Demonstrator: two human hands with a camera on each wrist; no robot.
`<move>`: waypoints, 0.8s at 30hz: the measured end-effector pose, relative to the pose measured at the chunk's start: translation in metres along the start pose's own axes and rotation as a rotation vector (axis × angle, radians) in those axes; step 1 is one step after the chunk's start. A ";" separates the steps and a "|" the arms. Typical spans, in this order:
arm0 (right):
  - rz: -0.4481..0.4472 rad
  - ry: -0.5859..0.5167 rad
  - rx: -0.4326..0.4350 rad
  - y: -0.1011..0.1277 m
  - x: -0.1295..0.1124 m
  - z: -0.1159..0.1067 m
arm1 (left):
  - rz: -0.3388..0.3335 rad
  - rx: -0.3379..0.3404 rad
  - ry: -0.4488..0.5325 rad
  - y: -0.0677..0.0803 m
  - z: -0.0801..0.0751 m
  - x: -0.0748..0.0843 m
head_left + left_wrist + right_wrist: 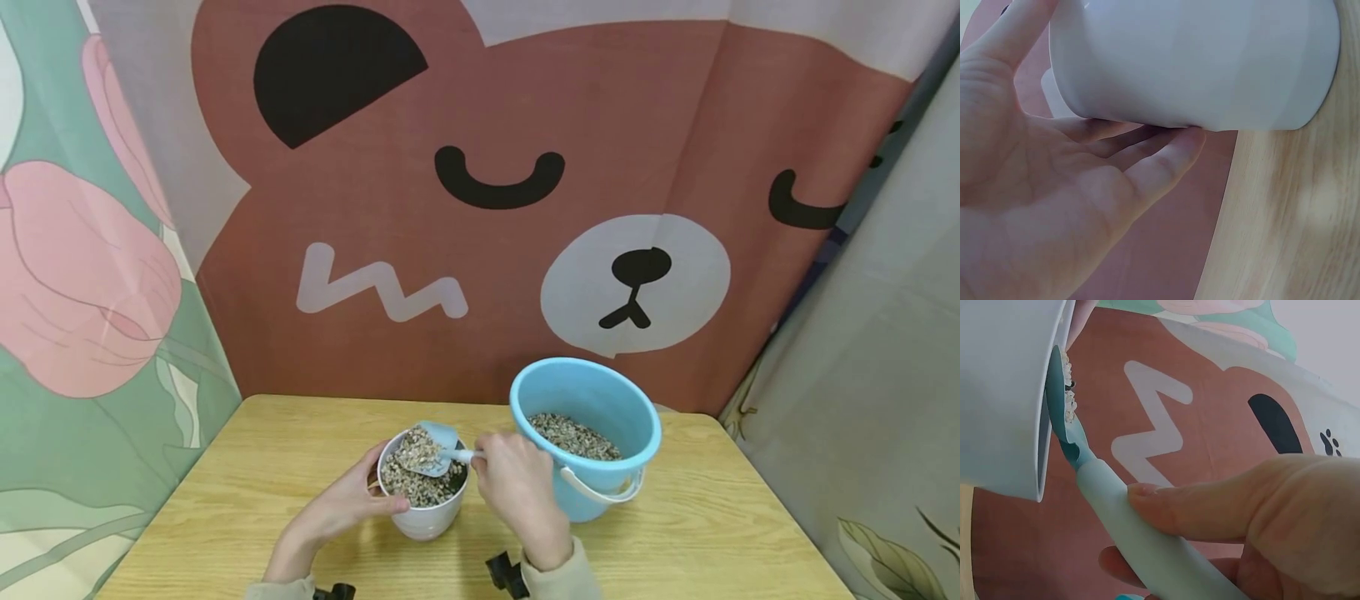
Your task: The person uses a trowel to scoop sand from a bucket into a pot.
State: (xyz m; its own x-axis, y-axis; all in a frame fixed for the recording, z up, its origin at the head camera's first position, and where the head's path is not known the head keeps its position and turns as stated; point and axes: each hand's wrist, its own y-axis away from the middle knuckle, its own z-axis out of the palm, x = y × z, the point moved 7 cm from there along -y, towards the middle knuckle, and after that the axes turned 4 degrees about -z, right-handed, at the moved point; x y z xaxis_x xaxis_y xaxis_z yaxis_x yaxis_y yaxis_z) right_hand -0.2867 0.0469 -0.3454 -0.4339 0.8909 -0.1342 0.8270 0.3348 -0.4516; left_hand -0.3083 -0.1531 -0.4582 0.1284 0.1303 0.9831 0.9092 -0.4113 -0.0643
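Observation:
A white flowerpot stands on the table, filled with gritty, speckled soil mix. My left hand holds it from the left, thumb at the near rim; in the left wrist view the fingers lie against the pot's smooth side. With my right hand I grip a small light-blue shovel by its pale handle. Its blade is over the pot's mouth, carrying some of the mix. In the right wrist view the blade overlaps the pot's rim.
A light-blue bucket with a white handle stands to the right of the pot, partly filled with the same mix. Behind the wooden table hangs a brown bear-print curtain.

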 end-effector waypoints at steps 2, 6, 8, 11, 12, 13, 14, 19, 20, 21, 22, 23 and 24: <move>0.002 0.002 0.006 0.000 0.001 0.000 | 0.000 0.000 0.001 0.000 0.000 0.000; 0.006 0.009 0.023 0.000 0.002 -0.002 | -0.014 0.007 0.000 0.000 0.000 0.000; 0.007 0.011 0.034 0.000 0.002 -0.003 | -0.021 0.006 0.002 0.000 0.000 0.000; 0.005 0.011 0.054 0.000 0.002 -0.004 | -0.024 0.003 -0.001 0.000 0.000 -0.001; 0.005 0.011 0.061 0.000 0.002 -0.004 | -0.023 0.002 -0.001 0.000 0.000 -0.001; 0.006 0.009 0.066 0.000 0.002 -0.004 | -0.023 0.001 -0.003 0.000 0.000 -0.001; 0.005 0.010 0.072 0.000 0.002 -0.004 | -0.022 0.002 -0.008 0.000 0.000 -0.001; 0.012 0.002 0.094 0.000 0.003 -0.005 | -0.017 0.008 -0.019 -0.001 0.000 -0.001; 0.013 0.003 0.099 0.000 0.004 -0.006 | -0.018 0.009 -0.020 -0.001 0.000 -0.001; 0.015 0.002 0.102 0.000 0.004 -0.006 | -0.020 0.011 -0.019 -0.001 0.000 -0.001; 0.016 0.002 0.106 0.000 0.004 -0.006 | -0.023 0.012 -0.017 -0.001 0.000 -0.001; 0.016 0.002 0.111 0.000 0.005 -0.006 | -0.027 0.012 -0.016 -0.001 0.000 -0.001; 0.016 0.003 0.115 0.000 0.005 -0.007 | -0.031 0.011 -0.014 -0.001 0.000 -0.002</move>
State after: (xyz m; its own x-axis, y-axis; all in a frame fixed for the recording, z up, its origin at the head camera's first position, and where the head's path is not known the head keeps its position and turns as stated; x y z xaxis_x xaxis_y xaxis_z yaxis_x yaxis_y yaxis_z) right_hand -0.2865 0.0534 -0.3401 -0.4197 0.8969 -0.1392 0.7871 0.2832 -0.5480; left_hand -0.3099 -0.1532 -0.4597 0.1060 0.1554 0.9821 0.9173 -0.3966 -0.0362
